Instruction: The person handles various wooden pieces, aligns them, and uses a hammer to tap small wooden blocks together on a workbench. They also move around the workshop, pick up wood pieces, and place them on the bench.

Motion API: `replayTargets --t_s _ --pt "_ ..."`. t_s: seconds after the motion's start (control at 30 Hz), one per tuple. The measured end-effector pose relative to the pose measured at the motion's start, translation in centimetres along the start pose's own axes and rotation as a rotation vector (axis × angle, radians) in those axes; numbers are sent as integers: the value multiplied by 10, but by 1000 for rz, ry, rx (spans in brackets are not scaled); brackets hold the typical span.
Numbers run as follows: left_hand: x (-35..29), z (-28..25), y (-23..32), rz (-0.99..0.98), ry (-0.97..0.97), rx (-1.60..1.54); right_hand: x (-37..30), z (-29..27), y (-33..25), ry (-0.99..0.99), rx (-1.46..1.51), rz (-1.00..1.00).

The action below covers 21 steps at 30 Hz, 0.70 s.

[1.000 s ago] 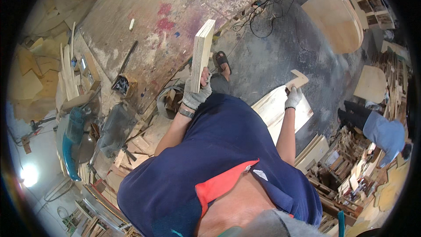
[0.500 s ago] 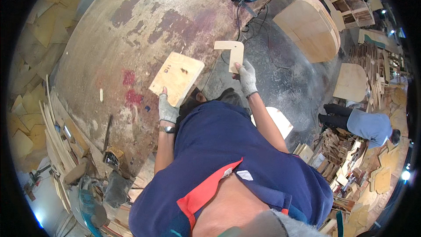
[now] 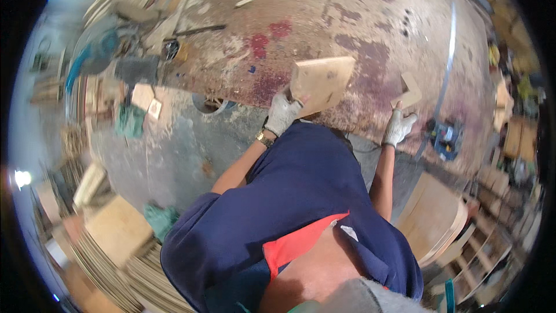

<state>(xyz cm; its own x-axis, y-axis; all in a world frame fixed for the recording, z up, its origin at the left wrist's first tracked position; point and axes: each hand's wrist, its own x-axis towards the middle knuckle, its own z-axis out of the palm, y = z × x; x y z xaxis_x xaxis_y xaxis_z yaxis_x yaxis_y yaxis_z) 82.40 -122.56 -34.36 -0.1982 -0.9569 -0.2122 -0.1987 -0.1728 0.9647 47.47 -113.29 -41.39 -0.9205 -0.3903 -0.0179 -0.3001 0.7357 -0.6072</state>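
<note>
Plywood panel (image 3: 322, 83) gripped closed-fisted in gloved left hand (image 3: 282, 114), L-shaped wood offcut (image 3: 409, 91) clasped by right hand (image 3: 398, 127); best kept firm and level.

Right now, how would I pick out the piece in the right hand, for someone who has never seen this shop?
Start at the big stained, dusty worktable across the top of the view. At its near edge, on the right, the gloved right hand holds up a small L-shaped wooden offcut. Unlike the broad flat board gripped by the left hand, it is small and notched.
</note>
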Motion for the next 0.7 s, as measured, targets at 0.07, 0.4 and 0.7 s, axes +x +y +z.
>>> replayTargets --t_s 0.07,0.4,0.7 --pt "-16 9 -3 6 9 -87 4 11 -25 -489 623 61" --pt "5 9 -81 141 155 -369 -41 32 -136 -1092 915 -434" --pt "25 -19 -118 -243 183 -392 -70 55 -141 -994 566 -431"
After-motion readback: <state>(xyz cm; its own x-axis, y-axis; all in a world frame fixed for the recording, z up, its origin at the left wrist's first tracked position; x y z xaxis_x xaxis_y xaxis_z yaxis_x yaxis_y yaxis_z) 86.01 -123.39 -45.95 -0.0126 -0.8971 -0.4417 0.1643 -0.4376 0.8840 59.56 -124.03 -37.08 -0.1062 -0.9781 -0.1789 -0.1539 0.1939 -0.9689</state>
